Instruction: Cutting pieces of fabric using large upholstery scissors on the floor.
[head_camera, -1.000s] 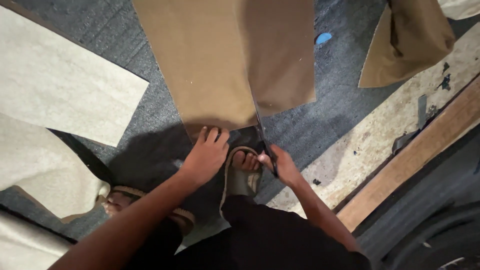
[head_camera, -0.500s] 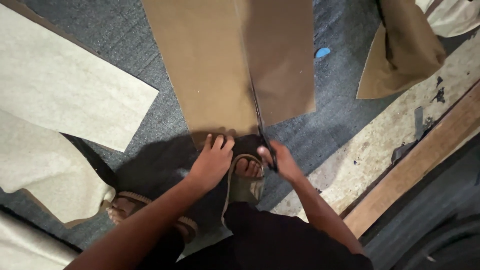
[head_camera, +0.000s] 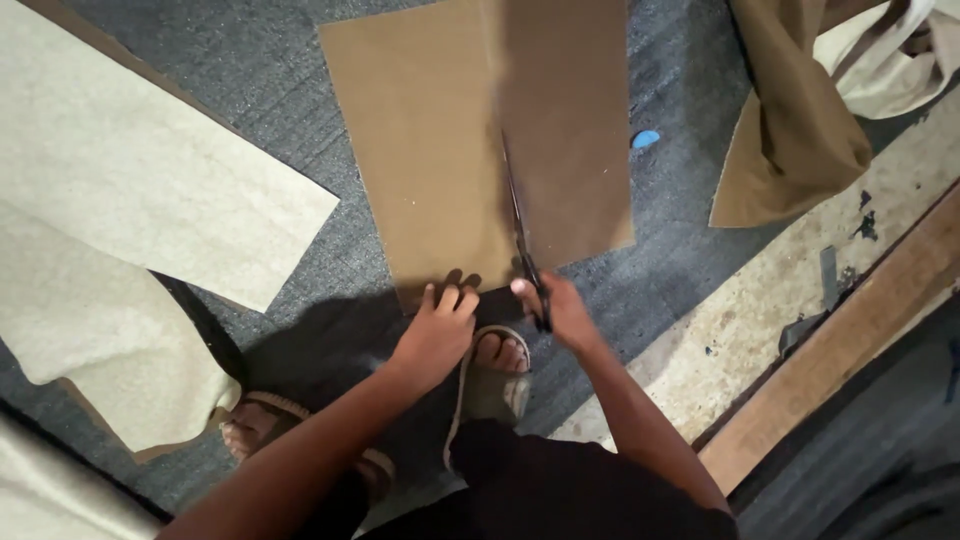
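A brown sheet of stiff material (head_camera: 440, 150) lies flat on the grey carpet in front of me. My right hand (head_camera: 560, 312) grips dark scissors (head_camera: 520, 235) by the handles; the long blades point away from me along the sheet's middle. My left hand (head_camera: 438, 335) presses fingertips on the sheet's near edge, just left of the scissors. My two sandalled feet (head_camera: 492, 375) stand right below the sheet, the right one between my hands.
Cream fleecy panels (head_camera: 130, 190) lie at the left. A tan fabric bag (head_camera: 790, 130) sits at the upper right, a small blue chalk piece (head_camera: 645, 139) beside the sheet. A bare concrete strip (head_camera: 770, 310) and a wooden plank (head_camera: 840, 350) run along the right.
The view has shifted so the sheet sits lower and nearer. The scissor blades reach farther into the sheet. Both hands stay at its near edge.
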